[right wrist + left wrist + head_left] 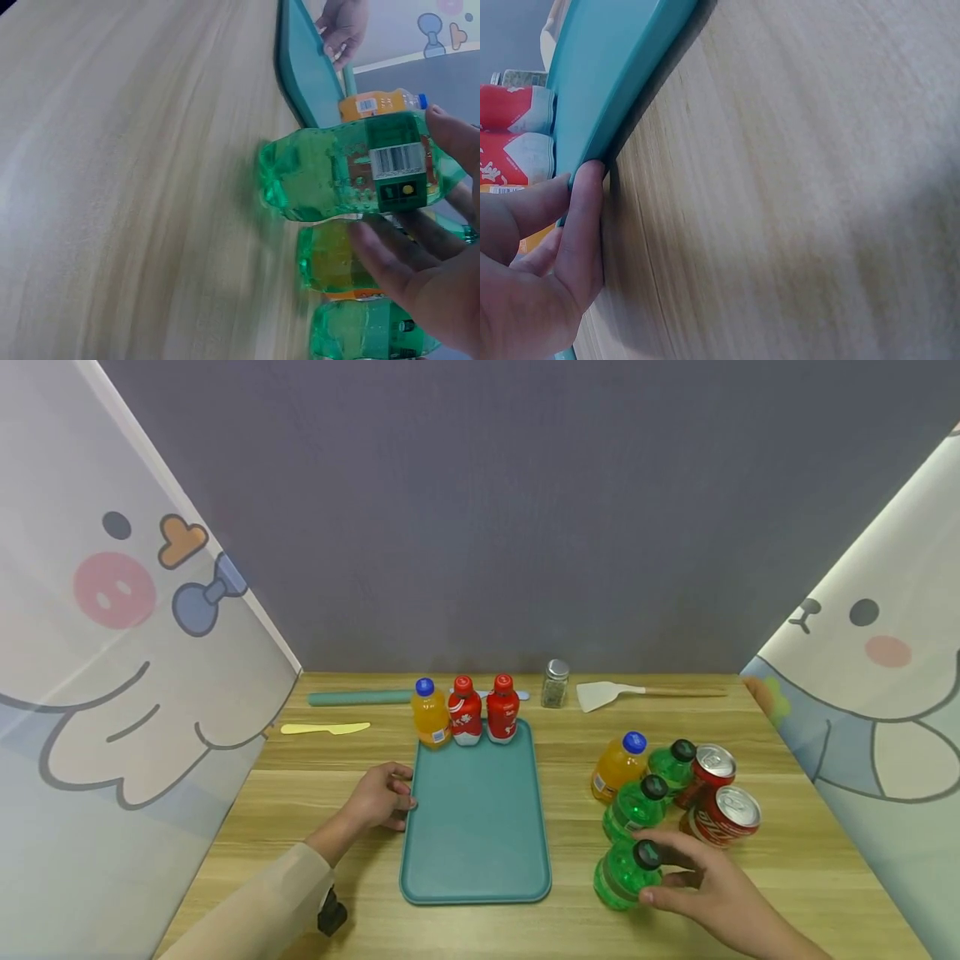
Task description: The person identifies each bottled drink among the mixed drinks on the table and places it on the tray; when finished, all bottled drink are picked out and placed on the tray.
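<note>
Tray [476, 827] pinched at rim by left hand [382, 797]; red bottles [502, 714] borne at far end; green bottle [621, 878] gripped by right hand [708, 885].

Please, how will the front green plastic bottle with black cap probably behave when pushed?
The front green plastic bottle may tip if pushed high, because it stands upright, taller than wide. Its rounded body could roll if laid down. Its shiny plastic might be slippery.

A barcode [397, 161] marks the nearest green bottle [322, 176], another an orange bottle [384, 103]; lettering on a red can [712, 825] is blurred.
</note>
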{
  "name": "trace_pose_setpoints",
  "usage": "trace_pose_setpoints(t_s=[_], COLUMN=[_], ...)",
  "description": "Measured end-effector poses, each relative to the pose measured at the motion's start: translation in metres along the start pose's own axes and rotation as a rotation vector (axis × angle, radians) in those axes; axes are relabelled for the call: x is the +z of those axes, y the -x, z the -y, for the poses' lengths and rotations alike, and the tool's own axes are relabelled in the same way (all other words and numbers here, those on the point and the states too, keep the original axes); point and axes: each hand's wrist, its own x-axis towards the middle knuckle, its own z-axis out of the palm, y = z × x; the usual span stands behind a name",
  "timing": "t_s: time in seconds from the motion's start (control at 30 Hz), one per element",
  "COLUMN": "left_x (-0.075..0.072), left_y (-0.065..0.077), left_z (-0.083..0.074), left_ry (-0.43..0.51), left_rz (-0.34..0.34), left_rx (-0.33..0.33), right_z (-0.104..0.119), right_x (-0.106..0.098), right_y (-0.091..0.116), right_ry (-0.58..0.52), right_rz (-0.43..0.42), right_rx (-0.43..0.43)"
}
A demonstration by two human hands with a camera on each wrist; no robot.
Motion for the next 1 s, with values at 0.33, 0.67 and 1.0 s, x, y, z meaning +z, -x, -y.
trace_pose_setpoints(t_s=[0.33,0.67,1.0], left_x=[-0.001,0.000,0.000], left_y=[0.000,0.001,0.000], left_z=[0.000,-0.002,-0.002], left_ry=[0.011,0.007,0.003], left_rz=[0.000,0.000,-0.001], left_rx=[-0.002,-0.006,-0.012], right_z=[0.005,0.017,0.018], right_x=[0.003,0.007,0.009], right_y=[-0.004,-0.015,-0.019], right_ry=[0.062,-0.031,-0.043], right_rz=[-0.056,-0.057,-0.107], right_rx=[-0.061,-0.146,-0.173])
